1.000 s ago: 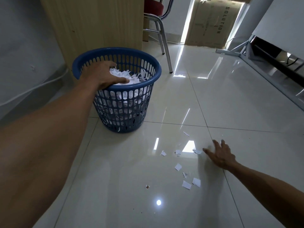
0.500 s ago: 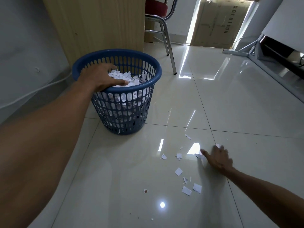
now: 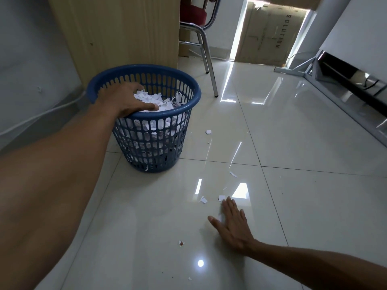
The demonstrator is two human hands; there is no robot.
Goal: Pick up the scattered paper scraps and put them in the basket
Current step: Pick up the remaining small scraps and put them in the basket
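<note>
- One hand, the left hand, is lying over the near rim of the basket, fingers dipping inside; I cannot tell whether it is gripping anything.
- Basket is sitting against a panel, with a chair leg just right of it.
- Scraps are lying flat on the glossy floor. They look featherlight and limp, so lifting an edge probably works best.
- Right hand is pressing flat, fingers straight, fingertips touching one scrap.
- Rightward, bare tile is giving wide sweeping room.

- basket: blue slotted plastic, upright on the floor, far left, heaped with white paper.
- paper scraps: small, white, strewn flat to its right and nearer.
</note>
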